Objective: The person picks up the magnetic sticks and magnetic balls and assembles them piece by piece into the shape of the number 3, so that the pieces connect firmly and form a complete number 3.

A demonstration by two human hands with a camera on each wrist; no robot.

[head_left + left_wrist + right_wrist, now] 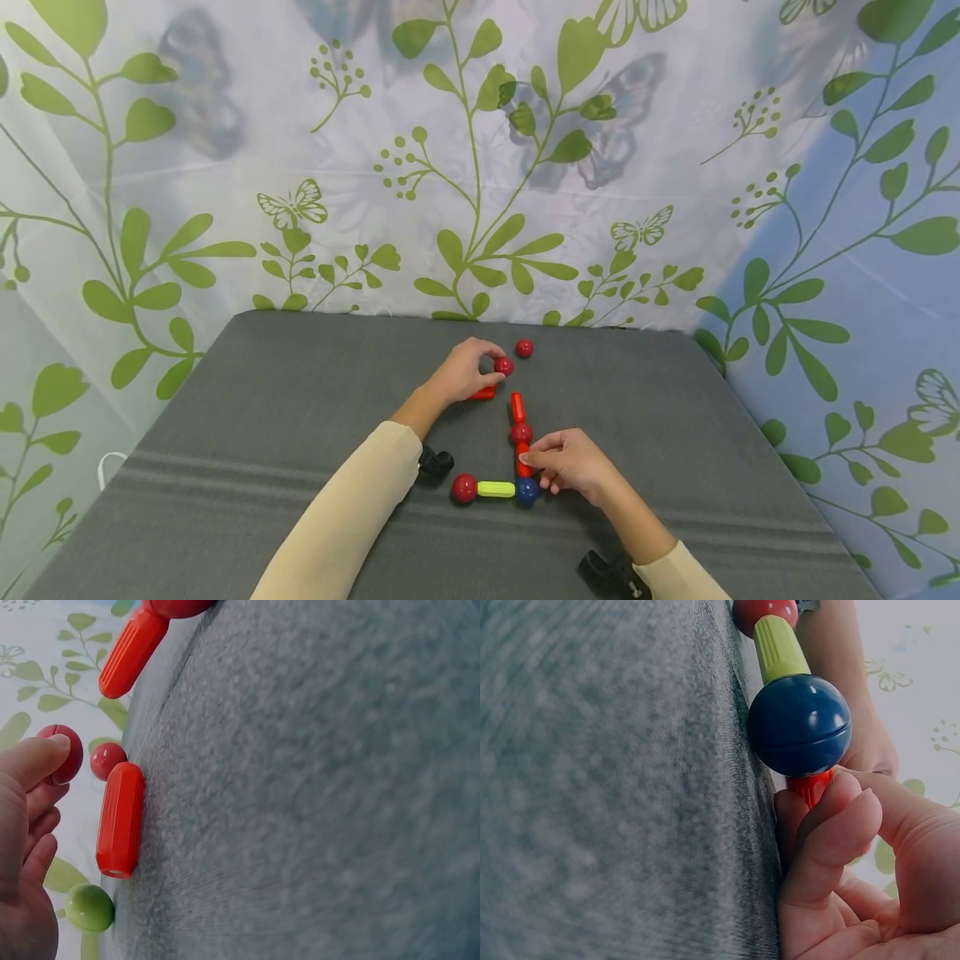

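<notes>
While the right hand (579,465) pinches the lower red rod (522,459), lower centre of the head view, the left hand (462,372) grips a red ball (503,366) near mid-frame. Joined: an L-shaped chain (496,489), blue ball (527,492) at its corner, upper red rod (517,407) at its far end. Unattached: the gripped ball, a second red ball (524,348), a third red rod (120,820) and, apparently, a green ball (89,907), lower left, left wrist view.

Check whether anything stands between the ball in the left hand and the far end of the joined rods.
Nothing visible does: in the head view, only grey cloth shows between the held ball and the end rod. The separate rod lies left, by the left hand, and the far ball beyond; neither fills that gap.
</notes>
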